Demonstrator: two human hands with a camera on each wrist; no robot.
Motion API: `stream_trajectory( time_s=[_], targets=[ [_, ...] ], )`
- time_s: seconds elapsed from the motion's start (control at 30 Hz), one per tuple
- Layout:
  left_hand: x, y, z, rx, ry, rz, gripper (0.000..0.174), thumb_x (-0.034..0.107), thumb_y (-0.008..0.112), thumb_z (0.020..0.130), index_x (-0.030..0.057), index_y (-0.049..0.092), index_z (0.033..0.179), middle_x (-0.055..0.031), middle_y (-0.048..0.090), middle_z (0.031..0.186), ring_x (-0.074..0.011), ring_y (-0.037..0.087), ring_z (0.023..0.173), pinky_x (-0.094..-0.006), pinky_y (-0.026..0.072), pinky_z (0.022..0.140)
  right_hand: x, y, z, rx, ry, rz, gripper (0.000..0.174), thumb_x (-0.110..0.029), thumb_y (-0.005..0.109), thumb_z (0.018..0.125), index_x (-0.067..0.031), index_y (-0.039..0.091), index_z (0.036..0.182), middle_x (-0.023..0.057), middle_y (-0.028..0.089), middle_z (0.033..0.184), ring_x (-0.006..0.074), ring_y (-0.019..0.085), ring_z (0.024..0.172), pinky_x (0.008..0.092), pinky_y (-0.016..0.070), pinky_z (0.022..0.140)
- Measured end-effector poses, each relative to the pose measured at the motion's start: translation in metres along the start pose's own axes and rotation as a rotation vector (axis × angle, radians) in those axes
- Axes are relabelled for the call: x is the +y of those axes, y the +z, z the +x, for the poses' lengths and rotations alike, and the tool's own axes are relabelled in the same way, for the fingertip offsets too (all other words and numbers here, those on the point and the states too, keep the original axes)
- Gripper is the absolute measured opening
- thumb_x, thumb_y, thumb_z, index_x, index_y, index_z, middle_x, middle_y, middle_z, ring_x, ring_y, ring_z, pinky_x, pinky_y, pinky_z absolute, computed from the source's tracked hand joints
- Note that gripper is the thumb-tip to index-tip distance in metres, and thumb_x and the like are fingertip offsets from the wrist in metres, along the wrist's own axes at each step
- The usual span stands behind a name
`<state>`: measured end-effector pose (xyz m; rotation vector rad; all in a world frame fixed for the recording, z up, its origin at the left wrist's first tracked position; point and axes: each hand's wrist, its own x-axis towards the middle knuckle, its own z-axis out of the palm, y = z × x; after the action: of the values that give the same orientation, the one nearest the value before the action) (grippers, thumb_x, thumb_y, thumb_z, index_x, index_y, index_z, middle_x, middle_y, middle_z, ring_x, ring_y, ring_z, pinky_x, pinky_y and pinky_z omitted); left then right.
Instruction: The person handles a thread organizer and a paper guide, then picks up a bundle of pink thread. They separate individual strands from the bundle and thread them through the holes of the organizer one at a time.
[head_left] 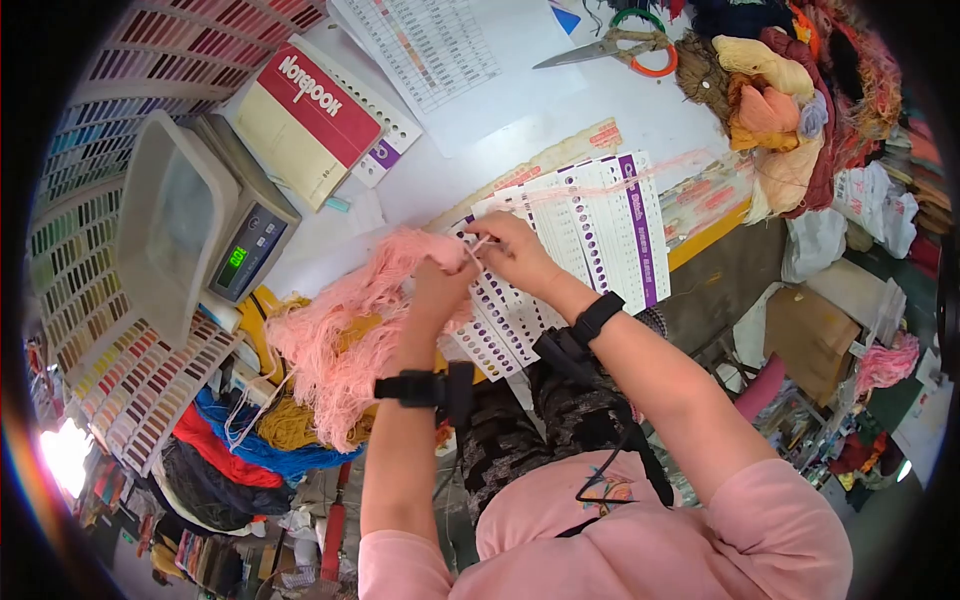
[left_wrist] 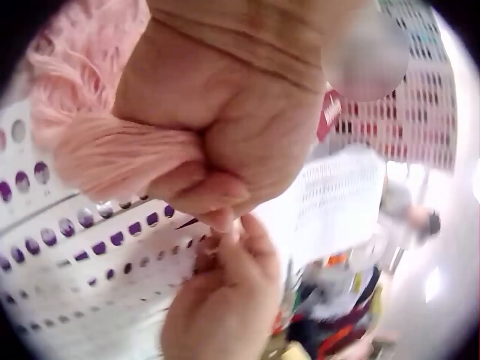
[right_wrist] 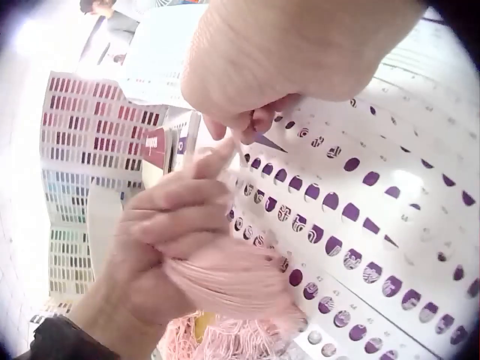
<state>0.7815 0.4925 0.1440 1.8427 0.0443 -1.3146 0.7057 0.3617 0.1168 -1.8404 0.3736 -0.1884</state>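
A skein of pink yarn [head_left: 340, 310] spreads over the left front of the table. My left hand [head_left: 440, 290] grips one end of it, and in the left wrist view a thick bundle of the yarn [left_wrist: 124, 154] comes out from under the curled fingers. My right hand [head_left: 525, 262] meets the left fingertips and pinches a thin pale pink strand [head_left: 481, 243]. The pinch itself is mostly hidden behind the fingers in both wrist views. Beneath both hands lie white cards [right_wrist: 322, 217] with rows of holes showing purple.
A digital scale [head_left: 250, 245] with a plastic tub [head_left: 170, 220] stands left, beside a red-and-cream notebook [head_left: 310, 120]. Scissors [head_left: 610, 50] and printed sheets [head_left: 440, 60] lie at the back. Coloured yarn bundles [head_left: 770, 100] pile up right; shade cards [head_left: 80, 230] line the left.
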Motion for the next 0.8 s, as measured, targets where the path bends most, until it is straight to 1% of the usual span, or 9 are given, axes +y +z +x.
stream_trajectory(
  time_s=[0.07, 0.17, 0.27, 0.37, 0.4, 0.47, 0.6, 0.63, 0.8],
  targets=[
    [0.009, -0.033, -0.021, 0.075, -0.148, 0.153, 0.032, 0.029, 0.06, 0.072, 0.0005, 0.061, 0.087, -0.0078, 0.059, 0.066, -0.0115, 0.052, 0.053, -0.0216, 0.0406, 0.048, -0.003, 0.0, 0.0, -0.068, -0.002, -0.197, 0.038, -0.006, 0.06, 0.062, -0.0071, 0.052, 0.099, 0.0091, 0.05, 0.083, 0.0252, 0.048, 0.077, 0.0345, 0.0385, 0.068],
    [-0.025, -0.14, -0.089, 0.206, -0.081, -0.569, 0.029, 0.017, 0.05, 0.079, -0.0019, 0.053, 0.1, -0.0087, 0.059, 0.084, -0.0129, 0.054, 0.064, -0.0249, 0.0434, 0.056, -0.012, 0.0, 0.001, -0.124, 0.044, -0.335, 0.049, -0.012, 0.063, 0.06, -0.0083, 0.047, 0.107, 0.0101, 0.049, 0.092, 0.0275, 0.046, 0.087, 0.0375, 0.0353, 0.075],
    [-0.069, -0.24, -0.15, 0.306, 0.428, -0.839, 0.039, 0.017, 0.048, 0.081, -0.0011, 0.043, 0.116, -0.015, 0.048, 0.113, -0.0236, 0.05, 0.102, -0.0382, 0.0416, 0.088, -0.014, 0.003, 0.002, -0.181, 0.135, -0.386, 0.057, -0.016, 0.064, 0.059, -0.0082, 0.044, 0.112, 0.0121, 0.047, 0.1, 0.0292, 0.042, 0.098, 0.0397, 0.0317, 0.081],
    [-0.026, -0.207, -0.192, 0.487, 0.204, -0.832, 0.046, 0.017, 0.048, 0.082, -0.0012, 0.036, 0.122, -0.0155, 0.046, 0.116, -0.0233, 0.049, 0.104, -0.0373, 0.0427, 0.086, -0.019, 0.003, 0.004, -0.212, 0.119, -0.445, 0.061, -0.015, 0.065, 0.059, -0.006, 0.042, 0.115, 0.0144, 0.047, 0.1, 0.0306, 0.043, 0.098, 0.0391, 0.0334, 0.082],
    [-0.007, -0.176, -0.197, 0.484, 0.176, -0.859, 0.042, 0.015, 0.054, 0.08, 0.0056, 0.04, 0.119, -0.0088, 0.054, 0.103, -0.0217, 0.056, 0.09, -0.0299, 0.0514, 0.069, -0.022, 0.002, 0.003, -0.215, 0.122, -0.412, 0.062, -0.015, 0.065, 0.059, -0.0056, 0.042, 0.115, 0.0148, 0.047, 0.1, 0.0312, 0.044, 0.098, 0.0388, 0.0342, 0.082],
    [-0.01, -0.141, -0.209, 0.264, 0.15, -0.824, 0.054, 0.013, 0.055, 0.08, 0.0113, 0.03, 0.127, -0.0056, 0.051, 0.1, -0.0102, 0.052, 0.065, -0.014, 0.0417, 0.05, -0.028, -0.002, 0.003, -0.234, 0.118, -0.352, 0.063, -0.014, 0.065, 0.058, -0.0047, 0.041, 0.116, 0.0157, 0.047, 0.1, 0.0324, 0.044, 0.097, 0.0383, 0.0356, 0.082],
    [-0.002, -0.082, -0.207, 0.063, 0.156, -1.103, 0.048, 0.02, 0.049, 0.084, 0.0031, 0.029, 0.125, -0.013, 0.045, 0.111, -0.0199, 0.049, 0.092, -0.0328, 0.0439, 0.076, -0.068, 0.0, -0.015, -0.201, 0.057, -0.228, 0.038, -0.009, 0.065, 0.062, -0.0016, 0.05, 0.096, 0.0142, 0.047, 0.097, 0.0283, 0.045, 0.095, 0.033, 0.0391, 0.078],
    [0.005, -0.074, -0.209, 0.021, 0.212, -1.128, 0.045, 0.022, 0.046, 0.086, 0.0012, 0.031, 0.123, -0.0141, 0.043, 0.114, -0.0216, 0.047, 0.098, -0.0346, 0.0417, 0.08, -0.086, 0.002, -0.02, -0.186, -0.022, -0.246, 0.019, -0.008, 0.062, 0.068, -0.0005, 0.054, 0.083, 0.0097, 0.053, 0.088, 0.0205, 0.052, 0.081, 0.0284, 0.0431, 0.066],
    [0.019, -0.061, -0.222, -0.11, 0.246, -1.217, 0.045, 0.027, 0.034, 0.09, -0.0065, 0.034, 0.12, -0.0161, 0.041, 0.119, -0.0238, 0.044, 0.107, -0.0355, 0.0371, 0.088, -0.212, 0.025, -0.044, -0.387, 0.459, 0.474, 0.011, -0.01, 0.06, 0.075, 0.0008, 0.057, 0.076, 0.0018, 0.055, 0.063, 0.0079, 0.048, 0.052, 0.0211, 0.0388, 0.048]
  ],
)
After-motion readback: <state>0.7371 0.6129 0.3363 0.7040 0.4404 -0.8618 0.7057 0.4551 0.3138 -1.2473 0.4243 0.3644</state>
